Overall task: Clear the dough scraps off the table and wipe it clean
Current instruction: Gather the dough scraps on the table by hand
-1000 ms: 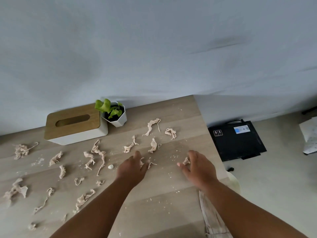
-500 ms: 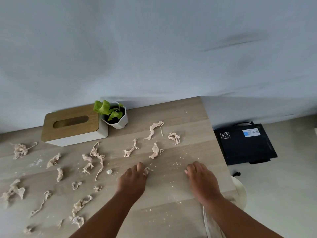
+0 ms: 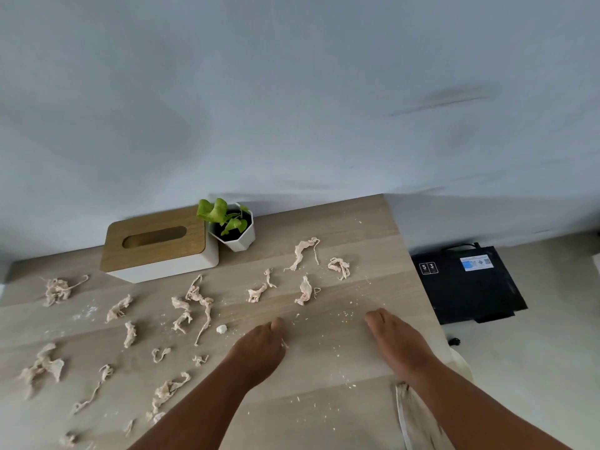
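Both hands have drawn back toward the near edge of the table (image 3: pixel 324 417) since a second ago. The left hand (image 3: pixel 259 349) has swept a small dough scrap (image 3: pixel 284 344) along (only a sliver shows beside its fingers). The scrap formerly under the right hand (image 3: pixel 394 341) is now hidden.

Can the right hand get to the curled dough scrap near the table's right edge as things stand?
Probably yes. The right hand lies on the table nearer the person than the curled dough scrap, and only bare wood with crumbs lies between them.
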A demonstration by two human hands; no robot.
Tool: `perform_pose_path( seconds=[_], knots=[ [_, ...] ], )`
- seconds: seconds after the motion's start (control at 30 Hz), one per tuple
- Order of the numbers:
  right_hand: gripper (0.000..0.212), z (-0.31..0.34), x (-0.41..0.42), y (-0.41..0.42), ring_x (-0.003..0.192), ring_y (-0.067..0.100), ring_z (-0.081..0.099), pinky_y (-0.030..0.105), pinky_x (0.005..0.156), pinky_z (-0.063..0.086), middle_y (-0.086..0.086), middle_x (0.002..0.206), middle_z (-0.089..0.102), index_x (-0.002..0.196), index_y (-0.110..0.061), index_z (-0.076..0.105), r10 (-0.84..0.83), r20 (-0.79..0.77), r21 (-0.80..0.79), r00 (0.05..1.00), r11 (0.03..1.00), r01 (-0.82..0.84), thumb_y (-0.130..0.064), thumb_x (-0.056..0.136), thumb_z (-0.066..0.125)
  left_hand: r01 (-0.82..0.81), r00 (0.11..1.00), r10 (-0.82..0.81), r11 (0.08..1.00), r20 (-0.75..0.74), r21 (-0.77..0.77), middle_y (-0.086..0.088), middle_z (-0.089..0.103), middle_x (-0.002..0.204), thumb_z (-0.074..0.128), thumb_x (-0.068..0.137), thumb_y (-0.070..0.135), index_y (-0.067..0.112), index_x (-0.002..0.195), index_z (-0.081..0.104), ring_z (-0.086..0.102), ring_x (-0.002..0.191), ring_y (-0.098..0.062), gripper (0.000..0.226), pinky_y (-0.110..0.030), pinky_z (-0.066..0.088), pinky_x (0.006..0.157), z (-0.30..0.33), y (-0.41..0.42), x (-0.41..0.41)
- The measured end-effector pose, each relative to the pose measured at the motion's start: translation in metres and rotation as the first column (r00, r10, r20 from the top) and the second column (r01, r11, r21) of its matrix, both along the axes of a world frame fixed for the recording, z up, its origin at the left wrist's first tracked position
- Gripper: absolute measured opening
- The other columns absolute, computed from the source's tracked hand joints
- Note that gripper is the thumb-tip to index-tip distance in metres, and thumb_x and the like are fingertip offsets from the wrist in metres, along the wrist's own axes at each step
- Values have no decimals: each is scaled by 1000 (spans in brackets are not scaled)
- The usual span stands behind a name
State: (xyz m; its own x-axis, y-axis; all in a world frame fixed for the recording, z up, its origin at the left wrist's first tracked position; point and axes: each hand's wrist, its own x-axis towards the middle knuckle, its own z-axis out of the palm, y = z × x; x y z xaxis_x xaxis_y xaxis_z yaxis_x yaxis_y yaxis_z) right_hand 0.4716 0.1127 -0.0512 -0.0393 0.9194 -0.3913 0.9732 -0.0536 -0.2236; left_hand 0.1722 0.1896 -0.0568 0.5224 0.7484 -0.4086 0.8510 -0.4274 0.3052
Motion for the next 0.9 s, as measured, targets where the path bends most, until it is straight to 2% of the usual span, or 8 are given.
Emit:
perform_pose_path(
  seconds=[0.1, 0.2, 0.33, 0.5, 0.6, 0.67, 0.7, 0.9],
  knots=[
    [52, 2, -2, -3, 103, 22, 59, 32, 80, 54, 5, 130, 51, 138, -14, 48, 53, -29, 12, 998, 999, -53, 2, 89, 47, 2, 998, 2, 998, 56, -68, -12, 62, 106, 45, 95, 14, 12, 108, 49, 58, 101, -31, 13, -36, 38, 80, 4, 4, -8],
    [58, 4, -10, -4, 96, 20, 58, 32, 76, 54, 3, 128, 50, 139, -18, 50, 94, -53, 49, 994, 995, -91, 5, 86, 47, -49, 990, 66, 990, 126, -133, -2, 56, 88, 46, 95, 14, 21, 90, 46, 55, 86, -27, 8, -31, 30, 69, 9, 7, -18],
    [60, 6, -27, 0, 102, 20, 57, 29, 76, 48, 3, 125, 52, 141, -19, 52, 98, -90, 96, 991, 991, -89, 5, 86, 45, -146, 973, 169, 978, 157, -147, 5, 51, 76, 47, 94, 16, 23, 79, 44, 48, 69, -15, 17, -25, 32, 60, 16, 13, -28],
    [59, 11, -46, 10, 109, 24, 59, 33, 86, 49, 3, 129, 54, 142, -20, 52, 33, -141, 86, 989, 996, -21, 4, 89, 44, -217, 953, 243, 964, 178, -153, 9, 58, 80, 49, 86, 11, 26, 79, 52, 52, 71, -8, 17, -12, 34, 56, 22, 25, -35],
    [60, 12, -55, 15, 113, 25, 60, 36, 90, 50, 3, 132, 54, 145, -19, 49, -23, -159, 90, 987, 995, 38, 4, 90, 43, -267, 944, 284, 957, 169, -113, 8, 57, 72, 48, 86, 15, 26, 74, 49, 54, 69, -13, 16, -14, 40, 56, 26, 32, -38],
    [56, 14, -60, 19, 106, 26, 61, 36, 84, 52, 3, 127, 55, 143, -19, 49, -65, -141, 105, 988, 991, 81, 2, 91, 44, -313, 928, 329, 943, 176, -113, 3, 57, 70, 46, 87, 20, 23, 71, 47, 57, 72, -22, 16, -32, 48, 65, 30, 36, -39],
    [52, 16, -63, 21, 101, 25, 62, 35, 80, 51, 2, 123, 56, 140, -20, 50, -87, -128, 117, 988, 988, 102, -1, 92, 44, -324, 922, 340, 939, 183, -112, 2, 57, 70, 44, 87, 22, 23, 71, 46, 56, 71, -22, 16, -36, 48, 65, 32, 37, -40],
    [18, 25, -76, 32, 90, 21, 62, 34, 67, 48, -6, 105, 58, 112, -24, 59, -156, -125, 260, 980, 948, 184, -29, 105, 43, -256, 956, 254, 967, 145, -6, 3, 52, 68, 46, 83, 37, 21, 70, 43, 47, 64, -12, 21, -30, 30, 54, 40, 47, -41]
  ],
)
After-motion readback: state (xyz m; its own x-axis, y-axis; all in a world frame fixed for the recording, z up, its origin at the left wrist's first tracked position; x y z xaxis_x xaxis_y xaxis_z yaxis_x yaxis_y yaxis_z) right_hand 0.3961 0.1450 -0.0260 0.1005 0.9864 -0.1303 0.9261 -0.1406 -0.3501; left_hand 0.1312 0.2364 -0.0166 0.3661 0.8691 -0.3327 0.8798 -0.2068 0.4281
